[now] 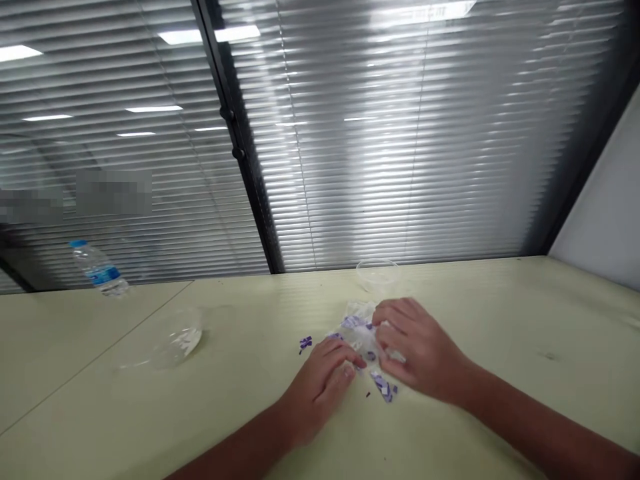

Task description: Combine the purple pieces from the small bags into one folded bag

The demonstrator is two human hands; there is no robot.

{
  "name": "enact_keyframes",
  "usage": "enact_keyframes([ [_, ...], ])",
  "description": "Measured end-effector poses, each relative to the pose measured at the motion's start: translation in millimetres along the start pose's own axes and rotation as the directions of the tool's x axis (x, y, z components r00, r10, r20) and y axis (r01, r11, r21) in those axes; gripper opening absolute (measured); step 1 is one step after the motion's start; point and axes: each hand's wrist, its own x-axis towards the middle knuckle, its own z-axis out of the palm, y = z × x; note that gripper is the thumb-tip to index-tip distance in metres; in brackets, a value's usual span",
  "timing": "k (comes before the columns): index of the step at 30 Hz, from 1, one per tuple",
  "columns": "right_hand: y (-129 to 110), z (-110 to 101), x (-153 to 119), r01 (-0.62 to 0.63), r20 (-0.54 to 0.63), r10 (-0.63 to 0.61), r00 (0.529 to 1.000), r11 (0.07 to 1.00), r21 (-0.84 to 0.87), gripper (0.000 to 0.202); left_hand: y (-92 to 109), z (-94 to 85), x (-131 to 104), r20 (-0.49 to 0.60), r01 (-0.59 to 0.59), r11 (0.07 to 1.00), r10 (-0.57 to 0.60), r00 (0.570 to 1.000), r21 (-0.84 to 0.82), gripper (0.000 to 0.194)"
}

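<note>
1. Crumpled plastic (357, 339) and purple scraps (383, 387) are lying on the table (240, 407), between and near the hands.
2. Left hand (316, 387): fingers are bunching together; right hand (425, 350): curling; pinches unclear.
3. Plastic is looking light, soft, probably best gripped by its edge.

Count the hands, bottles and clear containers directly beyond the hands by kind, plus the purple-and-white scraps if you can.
Hands: 2 (left hand, right hand)
Bottle: 1
Clear round container: 1
Total: 4, without the scraps, too jumbled to count

Closed window blinds (380, 147), dark frame (245, 153), white wall (600, 207), pale tabletop (525, 400)
</note>
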Motion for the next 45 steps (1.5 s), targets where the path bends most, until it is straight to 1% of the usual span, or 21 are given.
enact_keyframes([
  [2, -18, 10, -2, 0.056, 0.084, -0.056, 0.995, 0.998, 0.001, 0.017, -3, 1.9, 0, -0.040, -0.007, 1.000, 0.005, 0.999, -0.028, 0.032],
  [4, -26, 20, -8, 0.086, 0.097, -0.086, 0.992, 0.996, 0.007, 0.023, -6, 3.3, 1, -0.042, 0.013, 1.000, -0.014, 0.999, -0.024, 0.033],
  [8, -24, 34, -17, 0.029, 0.085, -0.035, 0.996, 0.997, 0.075, 0.016, -8, 1.6, 3, -0.034, 0.103, 0.993, -0.105, 0.994, -0.060, 0.032],
  [10, -21, 35, -19, -0.006, 0.074, -0.002, 0.997, 0.994, 0.111, 0.013, -7, -0.3, 3, -0.023, 0.141, 0.983, -0.145, 0.989, -0.114, 0.030],
  [12, -19, 34, -19, -0.046, 0.064, 0.036, 0.997, 0.988, 0.149, 0.017, -6, -1.2, 3, -0.016, 0.152, 0.979, -0.155, 0.988, -0.135, 0.027],
  [13, -19, 34, -19, -0.064, 0.068, 0.053, 0.996, 0.984, 0.169, 0.024, -6, -1.0, 3, -0.020, 0.147, 0.981, -0.150, 0.988, -0.127, 0.026],
  [16, -20, 32, -19, -0.094, 0.136, 0.067, 0.989, 0.974, 0.205, 0.064, -6, 1.8, 4, -0.038, 0.081, 0.995, -0.084, 0.996, -0.058, 0.019],
  [17, -20, 32, -19, -0.096, 0.158, 0.063, 0.985, 0.973, 0.209, 0.071, -6, 3.0, 4, -0.036, 0.054, 0.998, -0.056, 0.998, -0.031, 0.017],
  [19, -21, 32, -20, -0.116, 0.185, 0.075, 0.980, 0.968, 0.223, 0.071, -6, 4.8, 4, -0.036, 0.012, 1.000, -0.011, 0.999, 0.018, 0.016],
  [21, -21, 33, -20, -0.143, 0.186, 0.097, 0.978, 0.958, 0.248, 0.067, -7, 5.4, 5, -0.047, 0.017, 0.998, -0.015, 0.999, 0.054, 0.015],
  [24, -21, 35, -20, -0.164, 0.175, 0.118, 0.977, 0.946, 0.281, 0.066, -10, 4.6, 6, -0.068, 0.091, 0.994, -0.087, 0.994, 0.060, 0.018],
  [29, -21, 36, -19, -0.166, 0.159, 0.127, 0.979, 0.951, 0.261, 0.064, -13, 6.9, 5, -0.084, 0.175, 0.984, -0.173, 0.981, 0.017, 0.022],
  [32, -17, 38, -20, -0.124, 0.095, 0.102, 0.990, 0.957, 0.261, 0.062, -14, 4.1, 5, -0.107, 0.224, 0.975, -0.223, 0.969, -0.008, 0.021],
  [34, -14, 40, -22, -0.115, 0.044, 0.107, 0.993, 0.957, 0.265, 0.058, -19, -7.2, 5, -0.119, 0.243, 0.970, -0.241, 0.963, -0.001, 0.019],
  [35, -12, 40, -23, -0.124, 0.025, 0.122, 0.992, 0.955, 0.269, 0.055, -23, -16.4, 5, -0.123, 0.244, 0.969, -0.240, 0.963, 0.026, 0.019],
  [38, -7, 43, -27, -0.181, 0.002, 0.188, 0.982, 0.940, 0.290, 0.048, -48, -53.7, 5, -0.204, 0.235, 0.956, -0.198, 0.959, 0.177, 0.017],
  [39, -7, 43, -27, -0.200, 0.001, 0.209, 0.978, 0.933, 0.300, 0.045, -58, -66.9, 5, -0.201, 0.242, 0.947, -0.201, 0.959, 0.210, 0.017],
  [40, -6, 44, -28, -0.219, 0.003, 0.229, 0.973, 0.924, 0.313, 0.043, -68, -79.0, 4, -0.180, 0.269, 0.942, -0.234, 0.955, 0.203, 0.019],
  [42, -6, 45, -28, -0.265, 0.019, 0.275, 0.961, 0.900, 0.345, 0.041, -84, -97.8, 1, -0.046, 0.365, 0.926, -0.362, 0.931, 0.095, 0.024],
  [43, -7, 44, -28, -0.287, 0.028, 0.298, 0.954, 0.886, 0.364, 0.040, -90, -103.9, 0, 0.037, 0.394, 0.918, -0.395, 0.918, 0.033, 0.028],
  [45, -7, 44, -27, -0.326, 0.043, 0.337, 0.940, 0.858, 0.396, 0.040, -94, -110.1, -2, 0.146, 0.418, 0.908, -0.410, 0.900, -0.022, 0.036],
])
